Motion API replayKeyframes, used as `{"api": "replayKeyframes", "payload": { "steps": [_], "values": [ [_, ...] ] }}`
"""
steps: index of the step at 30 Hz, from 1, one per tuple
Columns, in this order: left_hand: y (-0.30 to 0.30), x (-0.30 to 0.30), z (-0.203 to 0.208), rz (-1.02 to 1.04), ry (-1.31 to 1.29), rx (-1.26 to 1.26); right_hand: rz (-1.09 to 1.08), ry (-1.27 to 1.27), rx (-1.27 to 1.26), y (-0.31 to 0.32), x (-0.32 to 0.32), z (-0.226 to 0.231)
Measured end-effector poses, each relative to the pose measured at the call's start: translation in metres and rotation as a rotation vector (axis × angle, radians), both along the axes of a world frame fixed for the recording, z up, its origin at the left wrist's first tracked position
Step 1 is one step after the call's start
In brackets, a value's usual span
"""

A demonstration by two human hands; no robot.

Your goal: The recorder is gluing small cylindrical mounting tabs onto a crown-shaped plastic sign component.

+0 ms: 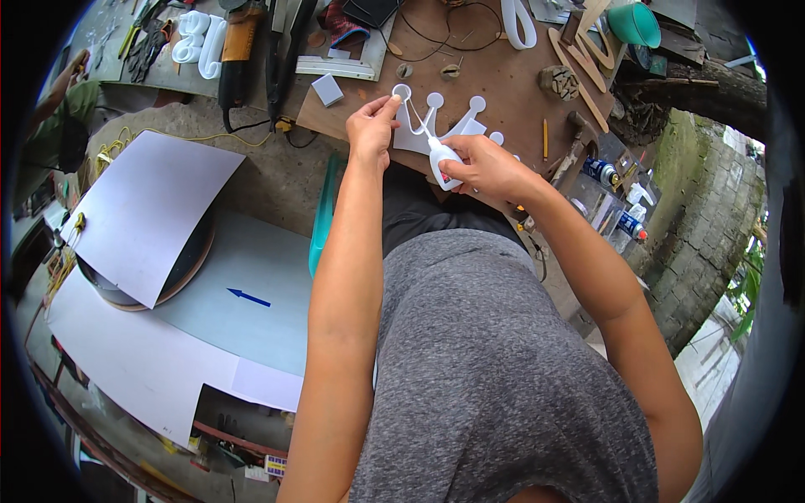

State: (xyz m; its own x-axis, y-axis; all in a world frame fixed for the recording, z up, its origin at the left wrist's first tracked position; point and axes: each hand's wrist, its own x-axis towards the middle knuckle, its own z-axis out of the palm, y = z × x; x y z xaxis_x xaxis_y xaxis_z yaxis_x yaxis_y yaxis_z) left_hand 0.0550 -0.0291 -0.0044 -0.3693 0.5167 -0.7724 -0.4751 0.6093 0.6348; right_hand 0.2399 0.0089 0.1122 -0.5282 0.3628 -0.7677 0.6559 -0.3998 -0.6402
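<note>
A white crown-shaped cutout (407, 141) with round-tipped points lies at the near edge of the brown worktable. My left hand (373, 130) pinches at its leftmost round tip, where a thin white strip runs along the outline. What exactly sits between those fingertips is too small to tell. My right hand (486, 166) is wrapped round a small white squeeze bottle (442, 158), tilted with its narrow nozzle at the valley beside the first point. The bottle and right hand hide part of the cutout's lower right.
A grey-white block (327, 90), a pencil (545, 139) and a round wood piece (558, 82) lie around the cutout. Beyond are an orange-bodied power tool (241, 50), white letter shapes (199, 42) and a green cup (635, 25). White sheets (159, 210) lie left; another person stands far left.
</note>
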Motion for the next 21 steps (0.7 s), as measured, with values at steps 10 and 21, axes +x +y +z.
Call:
{"api": "replayKeyframes", "payload": {
  "steps": [10, 21],
  "values": [
    [0.002, 0.0, 0.004, 0.019, -0.027, 0.004, -0.08, -0.027, -0.101, 0.014, -0.017, -0.015],
    [0.003, 0.0, 0.005, 0.032, -0.027, 0.012, -0.102, -0.036, -0.082, 0.02, -0.029, -0.011]
  ]
}}
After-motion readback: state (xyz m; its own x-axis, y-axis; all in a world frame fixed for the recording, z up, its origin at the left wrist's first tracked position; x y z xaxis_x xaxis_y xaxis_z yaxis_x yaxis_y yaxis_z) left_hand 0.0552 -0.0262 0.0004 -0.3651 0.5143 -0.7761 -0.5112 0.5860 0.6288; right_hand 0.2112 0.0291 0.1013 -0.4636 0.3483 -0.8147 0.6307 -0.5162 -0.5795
